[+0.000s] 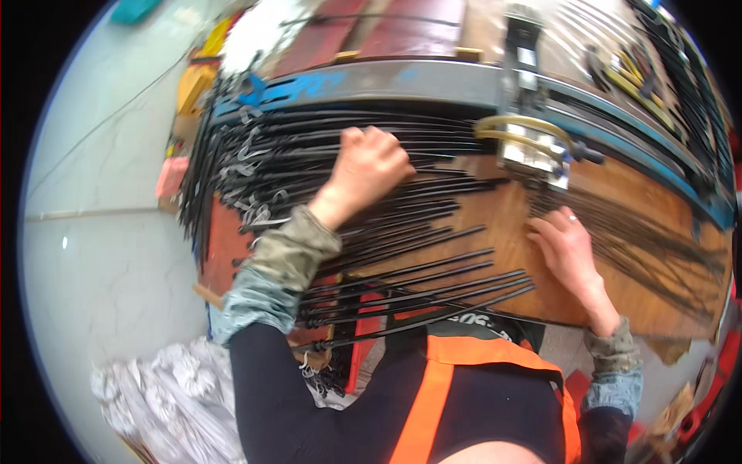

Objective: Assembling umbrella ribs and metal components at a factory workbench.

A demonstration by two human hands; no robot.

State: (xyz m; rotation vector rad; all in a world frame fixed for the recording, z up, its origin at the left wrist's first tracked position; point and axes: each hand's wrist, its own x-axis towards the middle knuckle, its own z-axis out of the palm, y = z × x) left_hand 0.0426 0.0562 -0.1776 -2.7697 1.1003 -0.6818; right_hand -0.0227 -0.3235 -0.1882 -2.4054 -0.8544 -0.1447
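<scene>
Over a wide spread of long black cables (433, 207), my left hand (369, 166) is closed in a loose fist. Whatever it grips, if anything, is hidden under the fingers and blurred. My right hand (568, 246) is just below a small metal clamp-like device (533, 155) with a yellowish hose (533, 122) looped around it. The fingers of that hand are bent together by the ends of a bundle of thin dark wires (649, 251); what is between them cannot be made out. Several cables have pale loops at their left ends.
A blue-grey metal rail (386, 81) crosses behind the cables. The wooden board (495, 220) lies under both hands. Pliers-like tools (638, 81) are at the far right. A pile of whitish sacks or cloth (170, 394) is on the floor at lower left.
</scene>
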